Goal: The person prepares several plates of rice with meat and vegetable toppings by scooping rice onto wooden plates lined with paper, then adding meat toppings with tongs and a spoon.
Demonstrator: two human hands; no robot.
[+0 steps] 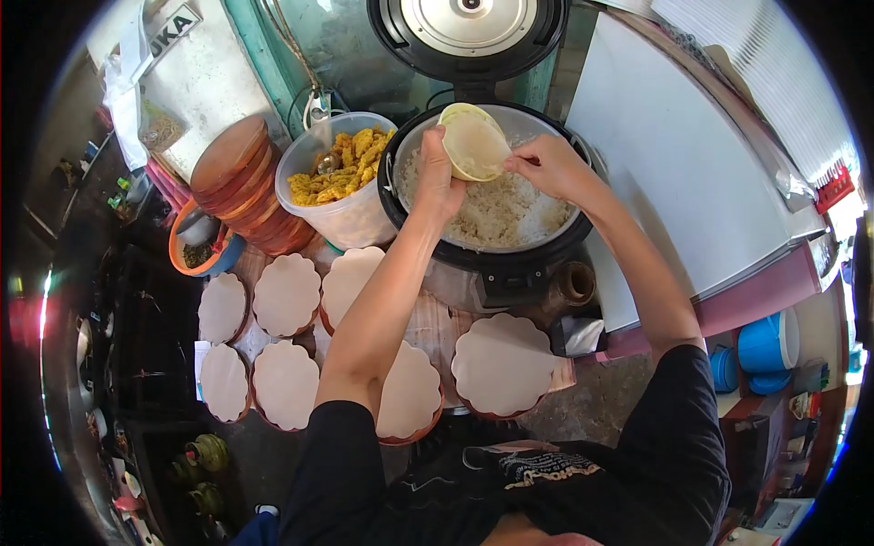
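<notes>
My left hand (439,177) grips a pale yellow bowl (475,146) by its left side, tilted above the open rice cooker (428,259). At the bowl's lower right rim, the fingers of my right hand (546,168) are pinched together; what they hold, if anything, is too small to make out. White rice (496,214) fills the cooker's wide pot below both hands. Behind it the cooker's lid (469,36) stands raised.
Several scalloped plates lined with pale paper (501,364) cover the table. Left of the cooker stand a clear tub (314,223) of yellow fried pieces, stacked brown plates (237,173) and an orange bowl (179,255). A white panel (674,173) borders the right side.
</notes>
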